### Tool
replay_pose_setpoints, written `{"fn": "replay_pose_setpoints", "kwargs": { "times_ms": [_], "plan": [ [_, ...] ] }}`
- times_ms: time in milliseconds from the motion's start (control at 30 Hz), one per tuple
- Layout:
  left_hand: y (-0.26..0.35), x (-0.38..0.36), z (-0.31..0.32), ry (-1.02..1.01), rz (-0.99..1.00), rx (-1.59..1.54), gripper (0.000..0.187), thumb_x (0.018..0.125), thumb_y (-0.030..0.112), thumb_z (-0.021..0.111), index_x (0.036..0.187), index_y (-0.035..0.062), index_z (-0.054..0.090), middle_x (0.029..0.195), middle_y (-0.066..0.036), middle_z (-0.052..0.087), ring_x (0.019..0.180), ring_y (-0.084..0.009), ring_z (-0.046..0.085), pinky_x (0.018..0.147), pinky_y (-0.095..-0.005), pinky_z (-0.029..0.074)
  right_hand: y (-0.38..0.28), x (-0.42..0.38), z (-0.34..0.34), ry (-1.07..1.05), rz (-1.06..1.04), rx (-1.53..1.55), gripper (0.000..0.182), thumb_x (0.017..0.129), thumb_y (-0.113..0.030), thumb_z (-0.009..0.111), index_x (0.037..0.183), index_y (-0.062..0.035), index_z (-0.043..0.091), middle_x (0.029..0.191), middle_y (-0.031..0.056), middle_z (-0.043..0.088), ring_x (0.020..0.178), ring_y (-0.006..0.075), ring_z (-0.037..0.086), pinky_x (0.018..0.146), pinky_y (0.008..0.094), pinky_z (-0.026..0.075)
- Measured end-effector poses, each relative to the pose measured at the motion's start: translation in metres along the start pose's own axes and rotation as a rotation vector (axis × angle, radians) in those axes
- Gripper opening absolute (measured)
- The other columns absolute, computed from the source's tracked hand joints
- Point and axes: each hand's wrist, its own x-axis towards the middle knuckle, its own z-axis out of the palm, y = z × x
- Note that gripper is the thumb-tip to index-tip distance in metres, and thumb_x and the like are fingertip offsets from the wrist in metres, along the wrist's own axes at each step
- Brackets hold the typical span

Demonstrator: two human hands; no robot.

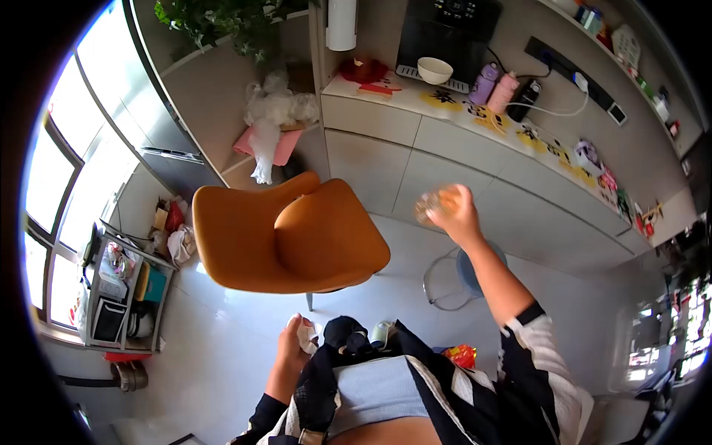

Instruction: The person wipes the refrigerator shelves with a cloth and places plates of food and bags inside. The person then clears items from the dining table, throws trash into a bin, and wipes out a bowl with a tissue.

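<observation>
My right hand (461, 219) is raised in front of the pale cabinet drawers, its fingers closed around a small see-through, amber-tinted object (428, 207). That object is smeared by motion, so its exact kind does not show. Low by my waist, my left hand (291, 343) grips a crumpled white tissue or cloth (308, 337). An orange-brown chair (319, 237) stands ahead of me, nearer my left hand and touched by neither one. Beneath my right forearm is a round blue-grey stool (486, 268) with a metal ring at its foot.
A counter (415, 100) carries a white bowl (434, 70) on a black machine, a purple bottle (484, 83) and a pink bottle (503, 92). At left stands a grey shelf rack (122, 297). Plastic bags (274, 111) fill a nook behind the chair. A red-yellow packet (463, 356) lies near my body.
</observation>
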Motion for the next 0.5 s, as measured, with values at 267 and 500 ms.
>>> {"fn": "replay_pose_setpoints", "kwargs": {
  "times_ms": [267, 500],
  "plan": [
    [-0.015, 0.047, 0.038, 0.009, 0.100, 0.020, 0.034, 0.086, 0.038, 0.048, 0.076, 0.0072, 0.054, 0.066, -0.005, 0.053, 0.057, -0.0152, 0.052, 0.053, -0.0270, 0.042, -0.031, 0.178, 0.088, 0.117, -0.148, -0.140, 0.072, 0.059, -0.029, 0.076, 0.116, -0.0028, 0.040, 0.112, 0.0141, 0.051, 0.105, 0.0265, 0.050, 0.087, 0.0355, 0.042],
    [-0.026, 0.092, 0.064, 0.000, 0.038, -0.120, 0.035, 0.089, 0.037, 0.043, 0.077, 0.0055, 0.053, 0.070, -0.007, 0.055, 0.059, -0.0173, 0.054, 0.053, -0.0298, 0.045, -0.017, 0.288, 0.100, 0.258, -0.049, -0.213, 0.072, 0.061, -0.033, 0.076, 0.116, -0.0014, 0.041, 0.110, 0.0145, 0.053, 0.101, 0.0254, 0.053, 0.084, 0.0332, 0.044]
  ]
}}
